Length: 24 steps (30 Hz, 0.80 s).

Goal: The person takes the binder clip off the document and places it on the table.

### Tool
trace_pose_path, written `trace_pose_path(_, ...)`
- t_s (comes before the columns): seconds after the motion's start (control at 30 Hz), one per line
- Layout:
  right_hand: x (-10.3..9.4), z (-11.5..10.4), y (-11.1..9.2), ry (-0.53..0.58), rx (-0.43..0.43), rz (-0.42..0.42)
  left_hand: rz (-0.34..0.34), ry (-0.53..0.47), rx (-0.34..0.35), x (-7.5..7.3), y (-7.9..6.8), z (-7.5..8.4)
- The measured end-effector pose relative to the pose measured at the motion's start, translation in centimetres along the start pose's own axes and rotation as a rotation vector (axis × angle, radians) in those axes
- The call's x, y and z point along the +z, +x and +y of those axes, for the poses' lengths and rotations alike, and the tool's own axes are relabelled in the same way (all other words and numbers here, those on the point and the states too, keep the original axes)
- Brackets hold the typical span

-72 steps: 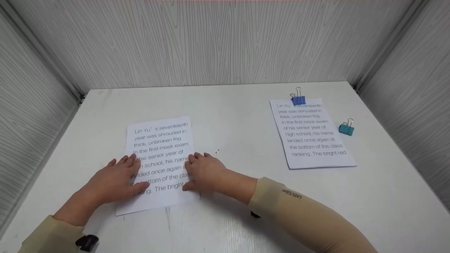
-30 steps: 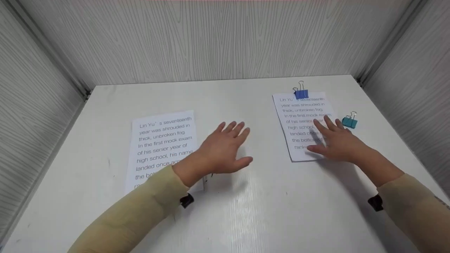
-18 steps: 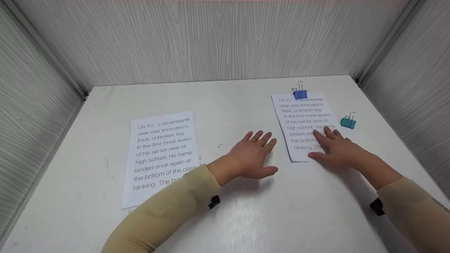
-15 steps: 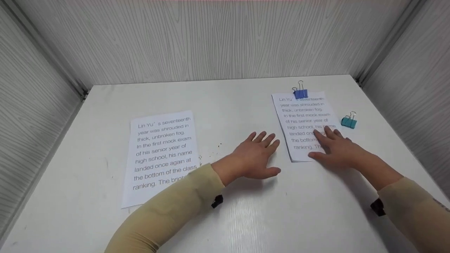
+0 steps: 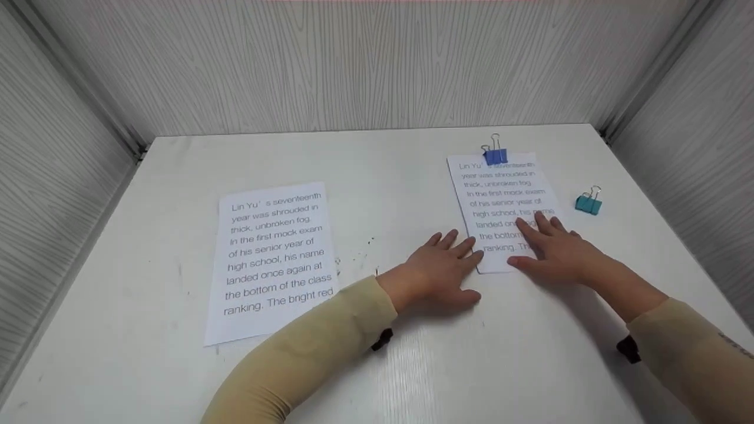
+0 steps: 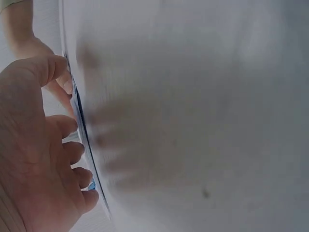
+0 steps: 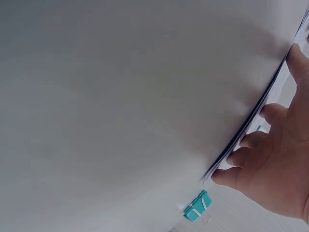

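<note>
On the right of the white table lies a stack of printed paper (image 5: 500, 191) with a blue binder clip (image 5: 495, 156) on its top edge. My right hand (image 5: 556, 253) rests with spread, straight fingers on the stack's lower right part, covering some text. At the lower left edge of this stack, my left hand (image 5: 445, 268) touches it with extended fingertips. Both wrist views show the left hand (image 6: 43, 150) and right hand (image 7: 275, 150) along the stack's edges. A teal binder clip (image 5: 589, 203) stands on the table, apart from the paper to its right.
Another printed paper stack (image 5: 271, 259) lies unclipped on the left, with the left sleeve (image 5: 312, 347) reaching past its lower right corner. Grey wood-grain panels (image 5: 377, 65) enclose the table's back and sides. Small dark specks dot the table between the stacks.
Both hands have left the left stack and crossed to the right one. The left hand has just come up against its edge. The clipped stack has shifted slightly left, away from the teal clip.
</note>
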State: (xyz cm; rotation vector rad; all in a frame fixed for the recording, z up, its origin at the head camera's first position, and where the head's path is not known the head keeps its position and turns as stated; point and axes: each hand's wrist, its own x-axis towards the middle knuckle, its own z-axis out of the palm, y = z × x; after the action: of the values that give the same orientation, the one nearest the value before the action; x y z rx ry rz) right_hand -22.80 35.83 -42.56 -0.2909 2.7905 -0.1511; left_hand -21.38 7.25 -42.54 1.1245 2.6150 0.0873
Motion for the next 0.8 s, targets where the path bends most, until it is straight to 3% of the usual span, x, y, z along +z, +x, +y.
trace_pose_path(0.2, 0.0, -1.4, 0.1, -0.019, 0.001, 0.012, -0.024, -0.025, -0.003, -0.4, -0.5, -0.6)
trace_pose_path(0.8, 0.8, -5.2, 0.4, -0.067, -0.038, 0.048, -0.038, 0.071, 0.011, -1.1, -2.8, -1.9)
